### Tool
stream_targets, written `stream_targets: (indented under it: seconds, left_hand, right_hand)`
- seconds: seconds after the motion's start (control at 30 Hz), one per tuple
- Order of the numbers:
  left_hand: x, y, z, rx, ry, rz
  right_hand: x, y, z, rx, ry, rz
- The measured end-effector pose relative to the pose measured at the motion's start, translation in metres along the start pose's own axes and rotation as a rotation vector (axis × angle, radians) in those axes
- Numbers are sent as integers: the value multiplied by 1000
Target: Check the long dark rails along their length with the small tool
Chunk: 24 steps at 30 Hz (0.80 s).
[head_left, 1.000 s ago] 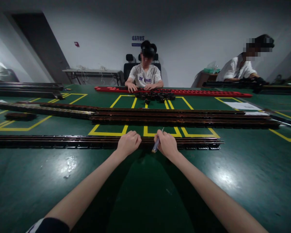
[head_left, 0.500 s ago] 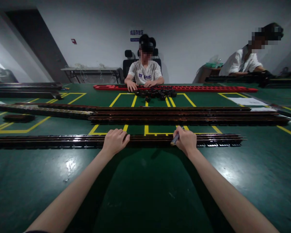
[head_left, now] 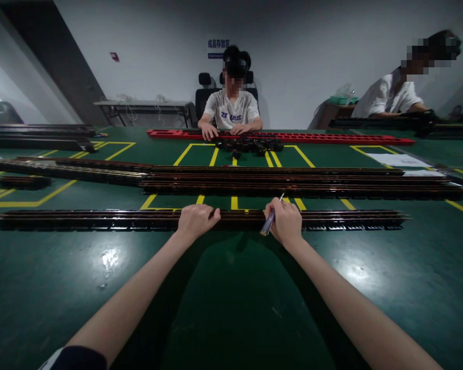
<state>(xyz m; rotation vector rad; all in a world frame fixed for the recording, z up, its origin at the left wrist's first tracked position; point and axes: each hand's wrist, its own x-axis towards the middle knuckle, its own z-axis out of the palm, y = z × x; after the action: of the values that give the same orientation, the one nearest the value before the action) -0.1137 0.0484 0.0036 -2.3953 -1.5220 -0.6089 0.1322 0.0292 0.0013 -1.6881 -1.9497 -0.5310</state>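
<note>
A bundle of long, dark, glossy strips [head_left: 88, 220] lies crosswise on the table in front of me. My left hand [head_left: 196, 222] is closed over it left of centre, with the fingers over the far side and the thumb pointing right. My right hand [head_left: 287, 220] grips a slim screwdriver-like tool [head_left: 269, 224]. The tool's handle juts out toward me at lower left, and its thin metal tip shows above the knuckles. The right hand also rests at the bundle, covering part of it. Whether its fingers hold any strip is hidden.
Beyond lies a larger stack of similar strips [head_left: 293, 182]. Farther back, a long red rack [head_left: 347, 139] and a heap of black parts [head_left: 250, 146] lie before a seated person [head_left: 233, 110]. Another person [head_left: 389, 97] works at right. Paper sheets [head_left: 399, 160] lie at right on the green table [head_left: 231, 308].
The near bundle has slid to the right. My left hand has moved right and my right hand slightly left, bringing them closer together. The tool stays in my right hand.
</note>
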Motion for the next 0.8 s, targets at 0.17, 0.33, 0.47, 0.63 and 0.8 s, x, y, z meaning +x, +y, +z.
stream_targets:
  seconds: [0.17, 0.33, 0.47, 0.63, 0.8]
  left_hand:
    - [15, 34, 10, -23, 15, 59]
    - [23, 51, 13, -64, -19, 107]
    - [20, 45, 9, -69, -29, 151]
    - [11, 24, 3, -36, 10, 176]
    - [-6, -10, -3, -6, -25, 141]
  right_hand:
    - [-1, -7, 0, 47, -16, -90]
    - [0, -1, 2, 15, -81, -73]
    - [3, 1, 4, 3, -115, -31]
    - [6, 0, 4, -39, -65, 136]
    - [5, 2, 1, -56, -43, 179]
